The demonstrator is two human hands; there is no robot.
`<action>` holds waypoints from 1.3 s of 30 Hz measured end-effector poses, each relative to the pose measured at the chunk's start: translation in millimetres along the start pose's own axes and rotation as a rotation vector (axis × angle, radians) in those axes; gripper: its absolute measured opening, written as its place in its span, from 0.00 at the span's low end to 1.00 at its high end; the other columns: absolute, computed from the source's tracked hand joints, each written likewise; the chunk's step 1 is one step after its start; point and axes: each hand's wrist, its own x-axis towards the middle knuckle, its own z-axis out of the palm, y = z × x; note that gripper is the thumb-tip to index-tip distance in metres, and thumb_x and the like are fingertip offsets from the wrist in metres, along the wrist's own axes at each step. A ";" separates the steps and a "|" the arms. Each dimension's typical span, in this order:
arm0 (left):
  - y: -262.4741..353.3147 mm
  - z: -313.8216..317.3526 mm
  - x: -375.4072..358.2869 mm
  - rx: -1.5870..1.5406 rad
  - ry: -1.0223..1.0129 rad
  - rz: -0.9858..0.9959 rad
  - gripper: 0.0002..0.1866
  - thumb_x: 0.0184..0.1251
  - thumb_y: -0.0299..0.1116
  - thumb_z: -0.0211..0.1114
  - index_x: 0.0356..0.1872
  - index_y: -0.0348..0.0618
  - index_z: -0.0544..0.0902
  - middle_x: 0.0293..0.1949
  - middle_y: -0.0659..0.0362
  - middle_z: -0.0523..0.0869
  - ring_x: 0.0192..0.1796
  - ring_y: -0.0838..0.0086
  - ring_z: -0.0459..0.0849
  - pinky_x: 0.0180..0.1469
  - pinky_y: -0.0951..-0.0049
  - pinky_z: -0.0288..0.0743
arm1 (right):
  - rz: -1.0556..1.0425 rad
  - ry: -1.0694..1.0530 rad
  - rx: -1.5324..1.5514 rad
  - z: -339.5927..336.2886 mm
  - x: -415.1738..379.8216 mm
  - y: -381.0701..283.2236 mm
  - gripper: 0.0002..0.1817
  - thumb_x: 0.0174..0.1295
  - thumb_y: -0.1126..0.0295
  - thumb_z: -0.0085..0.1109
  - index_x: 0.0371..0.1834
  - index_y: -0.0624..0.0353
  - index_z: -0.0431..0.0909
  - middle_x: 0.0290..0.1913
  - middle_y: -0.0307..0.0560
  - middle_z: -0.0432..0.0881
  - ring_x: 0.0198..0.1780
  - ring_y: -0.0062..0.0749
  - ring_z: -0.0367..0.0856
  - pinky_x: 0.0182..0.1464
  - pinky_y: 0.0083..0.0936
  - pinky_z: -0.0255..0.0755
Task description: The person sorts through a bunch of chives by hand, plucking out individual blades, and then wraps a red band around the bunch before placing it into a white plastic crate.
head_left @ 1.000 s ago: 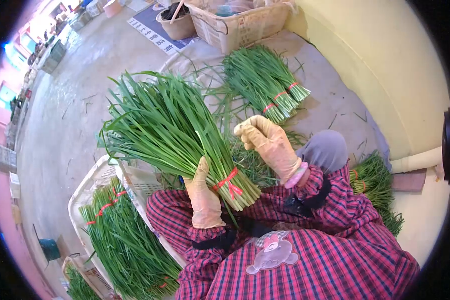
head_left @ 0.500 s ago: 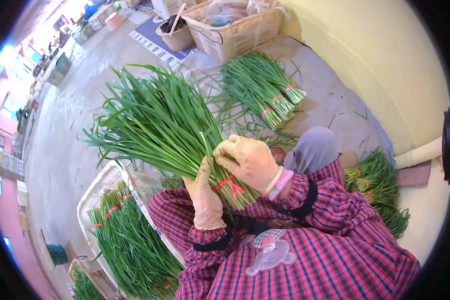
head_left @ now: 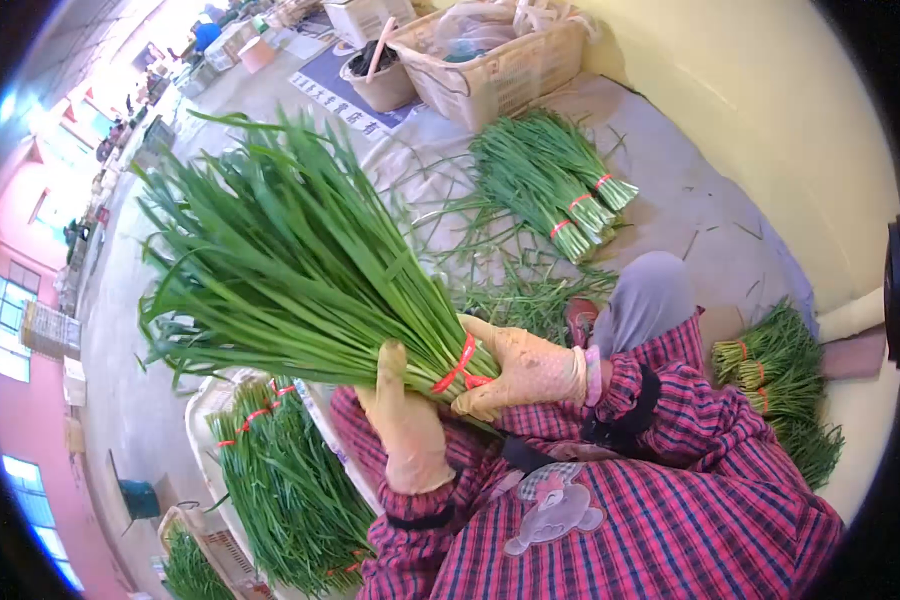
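Note:
A large bunch of long green leafy stalks (head_left: 300, 260) is held up in front of me, leaves toward the upper left. A red band (head_left: 458, 368) goes round its stem end. My left hand (head_left: 407, 420), in a pale glove, supports the bunch from below, thumb up along the stems. My right hand (head_left: 525, 368), also gloved, is wrapped round the stem end beside the band. Behind it, banded bunches (head_left: 545, 175) lie on the ground sheet (head_left: 670, 185).
A white crate (head_left: 205, 410) of banded bunches stands at the lower left. More bunches (head_left: 780, 385) lie at the right by the wall (head_left: 770, 110). A plastic basket (head_left: 490, 75) and a small bucket (head_left: 382, 85) stand ahead. Loose stalks litter the sheet.
My right hand has moved from the leaves above the band down to the stem end. The bunch is tilted a little differently, and the whole view has shifted slightly.

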 end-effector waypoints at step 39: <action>61.9 -66.7 -32.0 1.783 -0.514 -0.110 0.58 0.37 0.46 0.81 0.72 0.33 0.60 0.54 0.54 0.78 0.53 0.56 0.76 0.59 0.57 0.68 | 0.560 0.283 -0.278 20.9 137.0 339.9 0.20 0.50 0.55 0.67 0.40 0.58 0.84 0.40 0.57 0.86 0.46 0.50 0.84 0.50 0.38 0.76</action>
